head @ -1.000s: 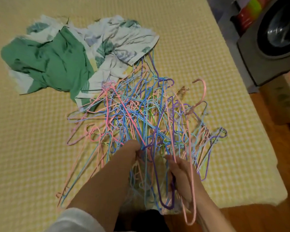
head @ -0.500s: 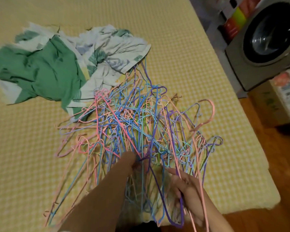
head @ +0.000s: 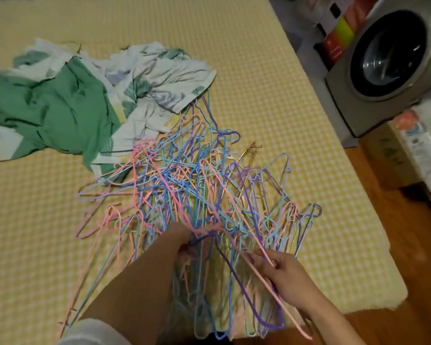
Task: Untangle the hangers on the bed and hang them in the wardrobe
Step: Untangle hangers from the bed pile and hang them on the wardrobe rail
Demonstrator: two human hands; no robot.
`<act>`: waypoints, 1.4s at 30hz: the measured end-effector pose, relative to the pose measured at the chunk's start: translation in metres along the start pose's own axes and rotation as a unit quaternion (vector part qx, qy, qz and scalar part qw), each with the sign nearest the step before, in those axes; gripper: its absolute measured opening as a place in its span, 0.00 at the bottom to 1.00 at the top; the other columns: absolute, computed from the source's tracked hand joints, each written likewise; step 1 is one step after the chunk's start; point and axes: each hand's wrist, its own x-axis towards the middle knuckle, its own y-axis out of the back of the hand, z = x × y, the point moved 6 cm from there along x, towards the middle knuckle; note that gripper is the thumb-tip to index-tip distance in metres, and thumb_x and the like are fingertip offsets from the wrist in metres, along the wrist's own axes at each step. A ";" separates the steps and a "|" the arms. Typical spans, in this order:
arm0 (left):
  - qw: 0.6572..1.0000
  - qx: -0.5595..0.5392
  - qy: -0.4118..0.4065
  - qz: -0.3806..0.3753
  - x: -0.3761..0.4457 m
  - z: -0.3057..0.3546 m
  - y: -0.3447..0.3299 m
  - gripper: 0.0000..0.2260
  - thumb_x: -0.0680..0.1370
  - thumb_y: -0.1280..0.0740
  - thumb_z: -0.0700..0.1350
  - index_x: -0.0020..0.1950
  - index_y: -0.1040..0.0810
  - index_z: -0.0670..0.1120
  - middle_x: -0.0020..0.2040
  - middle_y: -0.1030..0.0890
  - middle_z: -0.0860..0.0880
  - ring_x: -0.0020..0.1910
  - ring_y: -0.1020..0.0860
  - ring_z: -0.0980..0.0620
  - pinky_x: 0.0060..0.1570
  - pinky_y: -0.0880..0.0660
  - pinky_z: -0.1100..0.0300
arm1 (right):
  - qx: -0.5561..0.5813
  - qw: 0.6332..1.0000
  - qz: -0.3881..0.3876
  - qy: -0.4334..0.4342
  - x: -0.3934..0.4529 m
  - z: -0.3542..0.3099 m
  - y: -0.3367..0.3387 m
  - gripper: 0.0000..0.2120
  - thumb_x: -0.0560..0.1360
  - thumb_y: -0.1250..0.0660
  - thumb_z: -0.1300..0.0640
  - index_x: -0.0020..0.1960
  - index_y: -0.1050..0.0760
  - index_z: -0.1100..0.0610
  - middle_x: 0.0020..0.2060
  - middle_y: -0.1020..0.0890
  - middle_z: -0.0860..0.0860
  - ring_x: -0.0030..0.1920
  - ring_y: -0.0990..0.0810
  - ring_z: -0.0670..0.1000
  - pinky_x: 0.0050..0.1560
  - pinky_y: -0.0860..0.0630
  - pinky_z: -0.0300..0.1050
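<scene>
A tangled heap of thin wire hangers (head: 197, 195) in pink, blue, purple and mint lies on the yellow checked bed (head: 271, 95). My left hand (head: 182, 239) grips a bunch of hangers at the near edge of the heap, and these hang over the bed's front edge. My right hand (head: 281, 272) pinches a pink hanger (head: 279, 292) that slants down to the lower right. A purple hanger (head: 249, 292) dangles between my two hands. No wardrobe is in view.
A crumpled green and leaf-print cloth (head: 72, 108) lies on the bed behind the heap, touching its far side. A washing machine (head: 388, 68) stands to the right of the bed, with cardboard boxes (head: 396, 158) on the wooden floor (head: 408, 245).
My right hand rose from low between the hangers to the pink hanger and now pinches it. The view tilted down and left; my left hand keeps its grip.
</scene>
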 end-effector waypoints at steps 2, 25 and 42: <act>0.999 0.040 0.005 -0.018 -0.003 0.003 0.001 0.04 0.71 0.31 0.35 0.36 0.23 0.37 0.26 0.22 0.42 0.25 0.23 0.47 0.33 0.20 0.55 | 0.011 1.000 0.001 -0.008 -0.002 -0.004 -0.006 0.09 0.80 0.36 0.62 0.49 0.17 0.53 0.25 0.26 0.51 0.26 0.29 0.48 0.31 0.32 0.41; 0.879 -0.345 -0.285 -0.163 -0.216 0.074 -0.001 0.18 0.79 0.31 0.47 0.69 0.25 0.52 0.61 0.17 0.44 0.57 0.18 0.48 0.53 0.23 0.51 | 0.039 0.985 0.150 0.073 0.002 -0.101 -0.028 0.05 0.80 0.39 0.56 0.54 0.27 0.49 0.38 0.19 0.47 0.39 0.19 0.49 0.35 0.30 0.35; 0.916 -0.316 -0.244 0.044 -0.164 0.022 0.055 0.13 0.85 0.44 0.45 0.61 0.21 0.54 0.53 0.20 0.49 0.44 0.23 0.50 0.39 0.26 0.58 | -0.065 0.943 0.286 -0.159 0.086 0.069 0.055 0.19 0.76 0.37 0.54 0.62 0.29 0.66 0.53 0.20 0.62 0.56 0.21 0.65 0.51 0.26 0.53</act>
